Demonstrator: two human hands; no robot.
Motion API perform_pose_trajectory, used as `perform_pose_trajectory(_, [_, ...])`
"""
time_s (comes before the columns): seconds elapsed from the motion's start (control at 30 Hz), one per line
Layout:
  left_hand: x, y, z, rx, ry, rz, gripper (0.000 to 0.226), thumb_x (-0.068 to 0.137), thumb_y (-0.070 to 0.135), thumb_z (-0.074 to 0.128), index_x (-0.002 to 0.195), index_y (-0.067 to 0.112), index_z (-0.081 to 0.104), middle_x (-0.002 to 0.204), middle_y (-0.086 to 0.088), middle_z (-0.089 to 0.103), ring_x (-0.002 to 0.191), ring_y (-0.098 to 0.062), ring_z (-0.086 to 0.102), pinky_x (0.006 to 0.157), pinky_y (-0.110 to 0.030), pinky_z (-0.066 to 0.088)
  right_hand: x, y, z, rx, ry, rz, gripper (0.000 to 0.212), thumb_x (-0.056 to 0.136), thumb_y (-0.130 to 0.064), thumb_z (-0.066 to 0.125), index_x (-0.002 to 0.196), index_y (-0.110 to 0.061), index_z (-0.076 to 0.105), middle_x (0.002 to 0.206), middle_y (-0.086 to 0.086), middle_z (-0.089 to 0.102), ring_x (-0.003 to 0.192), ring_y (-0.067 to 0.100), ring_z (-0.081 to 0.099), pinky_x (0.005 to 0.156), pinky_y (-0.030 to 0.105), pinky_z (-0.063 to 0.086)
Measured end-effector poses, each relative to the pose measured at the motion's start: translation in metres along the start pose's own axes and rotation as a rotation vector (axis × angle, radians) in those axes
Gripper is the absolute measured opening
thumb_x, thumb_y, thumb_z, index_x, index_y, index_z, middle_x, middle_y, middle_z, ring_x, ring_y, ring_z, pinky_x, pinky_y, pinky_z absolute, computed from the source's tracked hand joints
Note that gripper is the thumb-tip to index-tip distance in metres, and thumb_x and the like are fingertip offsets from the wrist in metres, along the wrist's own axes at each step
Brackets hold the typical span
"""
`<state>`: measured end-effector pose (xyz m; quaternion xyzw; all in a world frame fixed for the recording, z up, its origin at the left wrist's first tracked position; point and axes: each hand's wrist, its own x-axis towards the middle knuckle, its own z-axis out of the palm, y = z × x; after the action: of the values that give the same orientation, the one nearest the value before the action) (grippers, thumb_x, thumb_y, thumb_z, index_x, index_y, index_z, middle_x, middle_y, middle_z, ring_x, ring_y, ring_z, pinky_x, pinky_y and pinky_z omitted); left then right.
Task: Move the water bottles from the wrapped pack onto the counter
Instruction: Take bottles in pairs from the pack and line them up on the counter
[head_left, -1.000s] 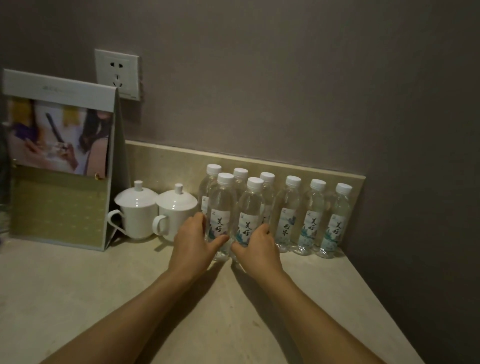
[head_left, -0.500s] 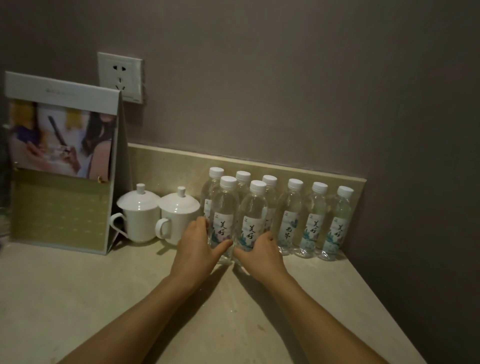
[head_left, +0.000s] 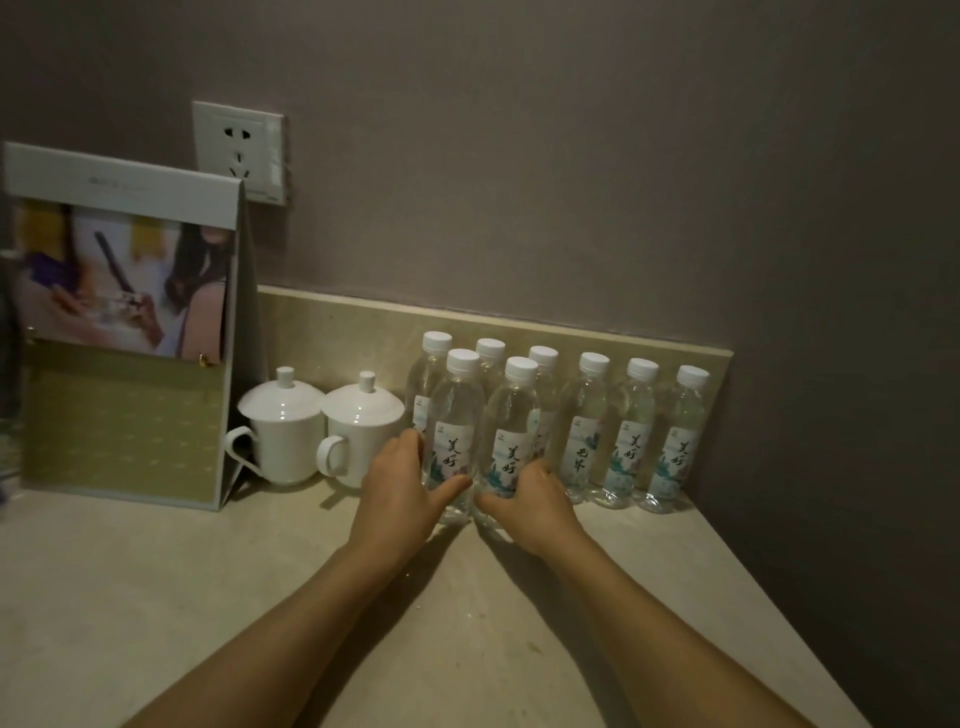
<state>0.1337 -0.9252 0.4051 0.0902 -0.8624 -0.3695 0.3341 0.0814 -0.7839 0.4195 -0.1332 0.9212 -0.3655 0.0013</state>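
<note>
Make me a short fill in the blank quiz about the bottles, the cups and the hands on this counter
1. The number of capped water bottles standing on the counter is ____.
2. Left of the bottles stand two white lidded ____.
3. The left hand and right hand each hold one bottle in the ____ row.
4. On the wall above the standing card is a white power ____.

Missing words: eight; cups; front; socket
</note>
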Motion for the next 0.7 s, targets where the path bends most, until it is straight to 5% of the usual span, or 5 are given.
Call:
perform_pose_trajectory(0.5, [-0.01, 0.003, -0.004, -0.031, -0.18, -0.157, 0.052, 0.075, 0.029, 0.08, 0.119, 0.013, 0.057, 0.118, -0.006, 0.065, 0.105, -0.021, 0.064, 0.084, -0.033, 0.057, -0.017, -0.008, -0.005, 0.057, 0.056, 0.106, 0.075, 0.076, -0.042, 0.078, 0.132, -0.006, 0.043, 0.128, 0.011, 0.058, 0.118, 0.029, 0.057, 0.097, 0.044, 0.052])
perform_pose_trajectory(0.6, [-0.016, 0.009, -0.01, 0.013, -0.125, -0.206, 0.043, 0.077, 0.037, 0.078, 0.11, 0.013, 0.061, 0.102, -0.003, 0.068, 0.09, -0.019, 0.065, 0.07, -0.033, 0.057, -0.022, -0.004, -0.012, 0.03, 0.078, 0.106, 0.07, 0.079, -0.039, 0.077, 0.13, -0.005, 0.043, 0.129, 0.012, 0.057, 0.118, 0.03, 0.057, 0.097, 0.043, 0.051])
perform_pose_trajectory(0.7, [-0.022, 0.024, -0.012, 0.033, -0.187, -0.263, 0.027, 0.082, 0.042, 0.071, 0.075, 0.016, 0.065, 0.069, -0.002, 0.07, 0.066, -0.017, 0.069, 0.065, -0.038, 0.06, -0.032, 0.001, -0.026, -0.005, 0.1, 0.103, 0.067, 0.081, -0.042, 0.074, 0.129, -0.006, 0.044, 0.128, 0.012, 0.056, 0.114, 0.031, 0.057, 0.091, 0.041, 0.052])
